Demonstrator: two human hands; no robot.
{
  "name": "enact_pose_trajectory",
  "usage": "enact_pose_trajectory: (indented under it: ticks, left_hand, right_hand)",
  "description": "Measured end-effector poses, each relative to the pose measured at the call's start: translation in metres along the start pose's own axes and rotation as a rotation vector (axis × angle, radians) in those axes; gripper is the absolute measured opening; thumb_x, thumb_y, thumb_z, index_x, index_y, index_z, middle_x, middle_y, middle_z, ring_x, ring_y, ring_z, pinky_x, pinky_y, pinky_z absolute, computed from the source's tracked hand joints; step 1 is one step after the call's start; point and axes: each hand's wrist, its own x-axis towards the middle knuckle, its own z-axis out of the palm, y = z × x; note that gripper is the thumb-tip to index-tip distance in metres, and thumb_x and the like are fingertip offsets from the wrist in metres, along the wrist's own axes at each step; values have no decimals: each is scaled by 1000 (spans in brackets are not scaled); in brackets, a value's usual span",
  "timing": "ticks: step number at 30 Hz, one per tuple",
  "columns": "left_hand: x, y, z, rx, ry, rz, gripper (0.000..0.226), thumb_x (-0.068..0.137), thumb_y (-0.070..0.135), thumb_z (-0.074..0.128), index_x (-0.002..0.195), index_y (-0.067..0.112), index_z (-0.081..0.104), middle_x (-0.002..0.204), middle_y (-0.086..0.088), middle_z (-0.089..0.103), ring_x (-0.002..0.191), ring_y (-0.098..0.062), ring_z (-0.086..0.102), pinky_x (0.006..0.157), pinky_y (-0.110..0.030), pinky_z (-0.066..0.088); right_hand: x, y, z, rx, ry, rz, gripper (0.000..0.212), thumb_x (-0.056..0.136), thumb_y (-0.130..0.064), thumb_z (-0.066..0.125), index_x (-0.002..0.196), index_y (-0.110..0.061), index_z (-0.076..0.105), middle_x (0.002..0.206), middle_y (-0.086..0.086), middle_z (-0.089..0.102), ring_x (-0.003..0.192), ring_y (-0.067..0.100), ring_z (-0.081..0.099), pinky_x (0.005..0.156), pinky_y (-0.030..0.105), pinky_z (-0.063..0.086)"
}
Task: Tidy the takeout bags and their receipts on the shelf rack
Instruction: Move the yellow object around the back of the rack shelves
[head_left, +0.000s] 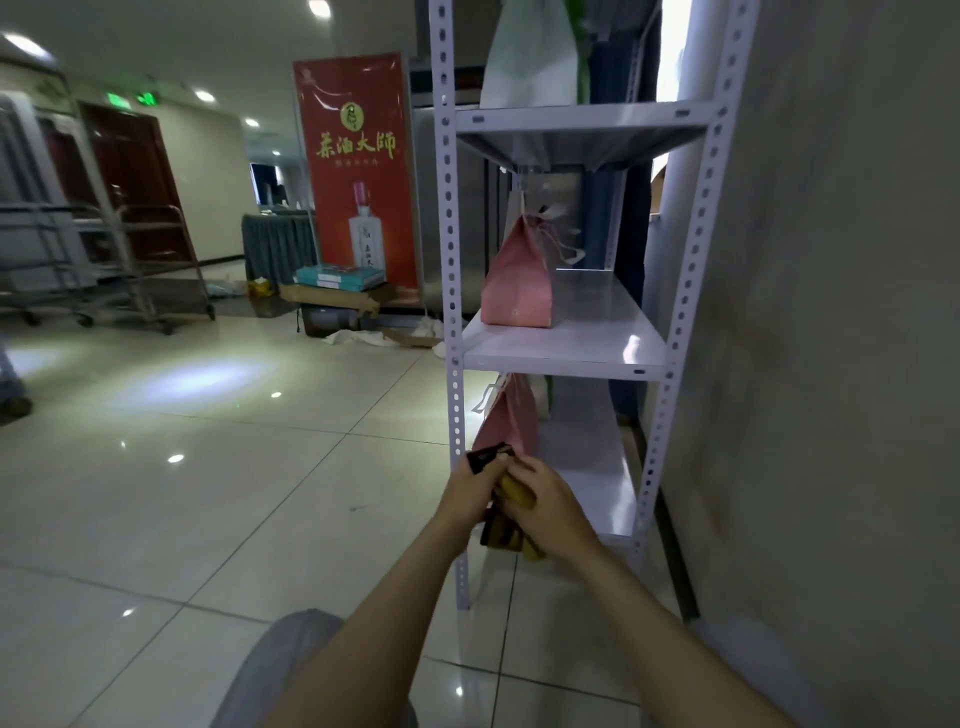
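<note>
Both my arms reach forward; my left hand (470, 491) and right hand (550, 506) pinch a black-and-yellow bag (506, 525) at the shelf rack's (457, 332) lowest front-left corner.

Glossy pale tiled floor (208, 467) spreads before me, mirroring round recessed ceiling lights (205, 96). A tall red advertising banner (358, 171) stands beyond stacked teal boxes (340, 275); metal trolleys (130, 260) line the left by a dark wooden door (135, 176). A plain grey wall (831, 312) rises at my right.

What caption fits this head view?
Both hands hold a yellow-black bag beside the rack with pink bags.
</note>
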Motion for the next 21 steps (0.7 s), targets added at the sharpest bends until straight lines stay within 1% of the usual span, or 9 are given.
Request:
enact_pose_trajectory:
  ticks: [2,4,5,7,10,13,17,19,21]
  left_hand:
    - [-9,6,-9,-37,51,24,8,100,28,62,107,25,62,110,-8,69,101,-25,66,84,-44,59]
    - [-12,11,-20,-46,46,36,10,101,25,59,111,24,59,113,-8,66,100,-24,64,78,-39,57]
    - [-10,12,-26,-53,42,33,15,102,26,58,117,23,57,117,-9,65,104,-25,64,77,-39,57]
    - [-4,12,-40,-58,38,32,24,103,29,57,126,23,54,124,-11,63,109,-27,64,77,-40,58]
    - [7,4,-60,-88,54,62,31,103,31,57,134,31,51,124,-6,63,108,-25,65,77,-39,60]
    - [24,-12,-85,-133,130,41,41,101,38,60,140,36,48,127,-5,63,109,-28,68,82,-43,62]
    - [51,-34,-124,-157,182,24,59,94,44,67,146,44,39,132,1,60,113,-23,67,83,-39,62]
    - [64,-47,-146,-118,170,8,76,91,37,72,151,51,27,134,3,59,115,-20,67,83,-38,62]
    - [81,-65,-168,-112,171,-7,93,90,27,75,151,61,15,133,5,60,112,-19,69,80,-37,63]
  right_hand:
    - [-7,-10,-12,143,-90,29,50,95,-33,67,143,-36,53,154,-11,38,134,11,42,111,33,42]
    - [-7,-13,-23,310,-58,95,39,94,-37,69,131,-41,58,149,-11,42,131,10,44,102,25,43]
    - [-3,-14,-26,379,-35,131,39,92,-41,70,128,-44,56,146,-10,46,131,12,47,101,27,45]
    - [11,-9,-25,500,-78,210,54,88,-45,73,136,-45,49,142,-7,51,130,17,52,101,38,53]
    - [36,-7,-10,591,-209,263,61,90,-24,76,142,-33,46,128,4,61,114,21,65,84,34,60]
    - [60,-6,14,611,-175,247,46,88,-10,77,126,-25,56,114,7,68,101,21,70,73,30,61]
    - [94,4,67,641,-148,222,18,89,-3,74,101,-6,61,101,1,69,86,7,70,70,25,60]
    - [114,8,97,676,-153,212,13,88,3,72,91,-6,64,91,2,69,82,8,70,69,25,58]
    - [131,15,129,702,-166,247,14,87,4,73,87,-8,66,87,0,71,83,12,71,69,25,58]
